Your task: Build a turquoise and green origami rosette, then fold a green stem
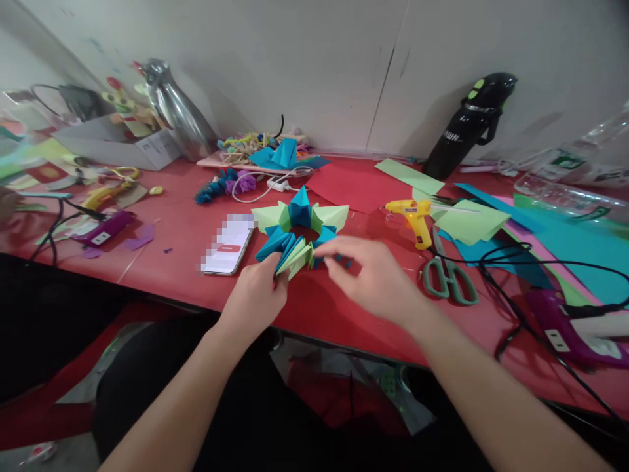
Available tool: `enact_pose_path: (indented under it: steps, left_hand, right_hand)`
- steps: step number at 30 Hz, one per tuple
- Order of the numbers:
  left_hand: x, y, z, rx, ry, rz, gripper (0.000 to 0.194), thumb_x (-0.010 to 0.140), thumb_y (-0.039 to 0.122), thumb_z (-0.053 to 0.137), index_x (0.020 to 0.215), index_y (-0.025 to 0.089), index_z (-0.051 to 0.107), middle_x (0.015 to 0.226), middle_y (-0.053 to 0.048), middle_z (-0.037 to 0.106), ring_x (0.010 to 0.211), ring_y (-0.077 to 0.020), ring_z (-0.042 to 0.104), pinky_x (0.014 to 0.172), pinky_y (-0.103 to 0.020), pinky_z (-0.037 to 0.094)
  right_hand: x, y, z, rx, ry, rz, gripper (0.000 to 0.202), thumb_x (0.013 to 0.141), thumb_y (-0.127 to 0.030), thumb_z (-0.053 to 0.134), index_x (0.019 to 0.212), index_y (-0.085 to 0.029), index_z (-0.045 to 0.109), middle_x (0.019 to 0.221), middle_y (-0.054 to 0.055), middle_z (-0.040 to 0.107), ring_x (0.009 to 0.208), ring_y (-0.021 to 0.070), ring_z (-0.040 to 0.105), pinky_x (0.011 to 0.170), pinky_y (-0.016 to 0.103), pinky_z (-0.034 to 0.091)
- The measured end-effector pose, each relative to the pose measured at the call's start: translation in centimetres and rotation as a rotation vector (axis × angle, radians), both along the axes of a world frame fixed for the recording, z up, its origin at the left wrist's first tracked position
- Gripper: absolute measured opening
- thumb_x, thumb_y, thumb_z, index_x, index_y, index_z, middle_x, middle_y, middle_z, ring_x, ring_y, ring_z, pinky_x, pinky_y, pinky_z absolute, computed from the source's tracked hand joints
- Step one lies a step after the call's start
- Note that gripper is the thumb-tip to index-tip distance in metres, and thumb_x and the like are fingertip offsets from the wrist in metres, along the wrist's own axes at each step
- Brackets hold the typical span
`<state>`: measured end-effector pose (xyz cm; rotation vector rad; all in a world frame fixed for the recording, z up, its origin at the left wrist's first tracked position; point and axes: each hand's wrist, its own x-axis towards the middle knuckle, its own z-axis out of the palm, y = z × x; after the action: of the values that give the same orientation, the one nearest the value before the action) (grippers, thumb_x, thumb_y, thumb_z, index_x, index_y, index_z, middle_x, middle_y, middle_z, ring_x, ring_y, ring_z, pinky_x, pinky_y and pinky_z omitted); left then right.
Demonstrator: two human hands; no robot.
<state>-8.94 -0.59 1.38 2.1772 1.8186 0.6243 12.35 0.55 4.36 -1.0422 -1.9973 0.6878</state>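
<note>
A ring-shaped origami piece (299, 211) of blue and light green folded paper, with pointed units around a central hole, is just above the table's front part. My left hand (258, 288) is closed on its near left side, thumb and fingers pinching blue and green folds. At its near right side is my right hand (368, 275), index finger and thumb pinched at the edge of a green fold. The fingers partly cover the ring's near side, where small blue points show. To the left of the ring lies a phone (228, 246) with its screen lit.
On the right are a yellow glue gun (415, 219), green-handled scissors (449, 278), paper sheets (574, 229), a black cable, and a purple power strip (565, 328). A black bottle (472, 124) and a steel jug (177, 108) stand along the wall. Red paper (344, 183) lies behind the ring.
</note>
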Motion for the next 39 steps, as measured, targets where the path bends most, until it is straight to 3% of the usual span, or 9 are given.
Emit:
enact_pose_path:
  steps: [4, 8, 12, 16, 18, 21, 25, 33, 39]
  left_hand:
    - [-0.4, 0.0, 0.1, -0.011, -0.004, 0.018, 0.006, 0.088, 0.024, 0.052, 0.083, 0.023, 0.055, 0.061, 0.001, 0.053, 0.053, -0.0171, 0.050, 0.053, -0.028, 0.030]
    - [-0.8, 0.0, 0.2, -0.041, 0.007, 0.026, 0.013, 0.088, 0.022, 0.051, 0.076, 0.023, 0.049, 0.058, 0.003, 0.046, 0.050, -0.0149, 0.043, 0.053, -0.027, 0.028]
    - [-1.3, 0.1, 0.1, -0.043, 0.015, 0.038, 0.016, 0.088, 0.023, 0.052, 0.074, 0.023, 0.045, 0.058, 0.004, 0.046, 0.051, -0.0136, 0.040, 0.053, -0.025, 0.029]
    - [-1.5, 0.2, 0.2, -0.057, -0.031, 0.015, 0.014, 0.087, 0.025, 0.055, 0.076, 0.022, 0.047, 0.061, 0.004, 0.050, 0.054, -0.0131, 0.044, 0.054, -0.024, 0.031]
    - [-1.6, 0.2, 0.2, -0.066, -0.054, 0.004, 0.015, 0.087, 0.026, 0.055, 0.075, 0.022, 0.047, 0.060, 0.004, 0.049, 0.053, -0.0126, 0.043, 0.053, -0.024, 0.031]
    - [-1.7, 0.2, 0.3, -0.075, -0.078, 0.006, 0.017, 0.086, 0.025, 0.055, 0.073, 0.022, 0.045, 0.059, 0.005, 0.047, 0.052, -0.0120, 0.042, 0.053, -0.023, 0.031]
    - [-1.8, 0.2, 0.4, -0.115, -0.120, 0.022, 0.014, 0.086, 0.027, 0.055, 0.075, 0.021, 0.047, 0.060, 0.005, 0.048, 0.053, -0.0119, 0.044, 0.053, -0.023, 0.033]
    - [-1.8, 0.3, 0.6, -0.168, -0.184, 0.043, 0.012, 0.085, 0.030, 0.055, 0.078, 0.021, 0.052, 0.067, 0.003, 0.056, 0.061, -0.0146, 0.053, 0.056, -0.024, 0.035]
    - [-2.0, 0.3, 0.6, -0.116, -0.178, 0.031, 0.016, 0.085, 0.030, 0.056, 0.074, 0.020, 0.051, 0.064, 0.004, 0.051, 0.061, -0.0139, 0.049, 0.056, -0.024, 0.034]
  right_hand:
    - [0.1, 5.0, 2.6, 0.174, -0.182, 0.106, 0.027, 0.085, -0.007, 0.057, 0.095, -0.021, 0.078, 0.101, 0.003, 0.076, 0.094, 0.0201, 0.069, 0.086, 0.034, 0.052]
    - [-1.6, 9.1, 3.8, 0.005, -0.546, 0.316, 0.027, 0.077, -0.003, 0.063, 0.086, -0.022, 0.081, 0.089, 0.001, 0.077, 0.086, 0.0184, 0.069, 0.081, 0.031, 0.048]
    - [-3.1, 9.9, 5.3, -0.059, -0.842, 0.410, 0.026, 0.076, -0.009, 0.067, 0.092, -0.024, 0.081, 0.088, 0.001, 0.077, 0.084, 0.0181, 0.065, 0.097, 0.040, 0.036]
    - [-4.2, 9.8, 6.5, -0.095, -1.014, 0.443, 0.012, 0.076, -0.014, 0.068, 0.082, -0.020, 0.077, 0.065, -0.002, 0.066, 0.067, 0.0140, 0.055, 0.085, 0.038, 0.035]
    - [-4.6, 10.0, 6.5, -0.083, -1.064, 0.460, 0.009, 0.075, -0.012, 0.066, 0.070, -0.018, 0.069, 0.056, -0.004, 0.055, 0.062, 0.0123, 0.049, 0.076, 0.034, 0.034]
    - [-5.2, 10.4, 5.9, -0.091, -1.058, 0.524, 0.022, 0.073, -0.010, 0.063, 0.056, -0.018, 0.052, 0.050, -0.006, 0.038, 0.054, 0.0106, 0.038, 0.060, 0.031, 0.027]
    - [-5.6, 10.9, 5.0, -0.157, -1.029, 0.544, 0.033, 0.072, -0.010, 0.063, 0.054, -0.020, 0.037, 0.048, -0.007, 0.027, 0.050, 0.0101, 0.029, 0.052, 0.031, 0.020]
    - [-5.7, 11.0, 4.1, -0.073, -0.977, 0.519, 0.033, 0.068, -0.006, 0.061, 0.052, -0.020, 0.035, 0.050, -0.006, 0.026, 0.053, 0.0109, 0.027, 0.054, 0.033, 0.019]
    - [-5.1, 10.9, 3.3, 0.000, -0.912, 0.515, 0.024, 0.070, -0.011, 0.062, 0.053, -0.018, 0.045, 0.052, -0.006, 0.040, 0.057, 0.0103, 0.036, 0.060, 0.032, 0.022]
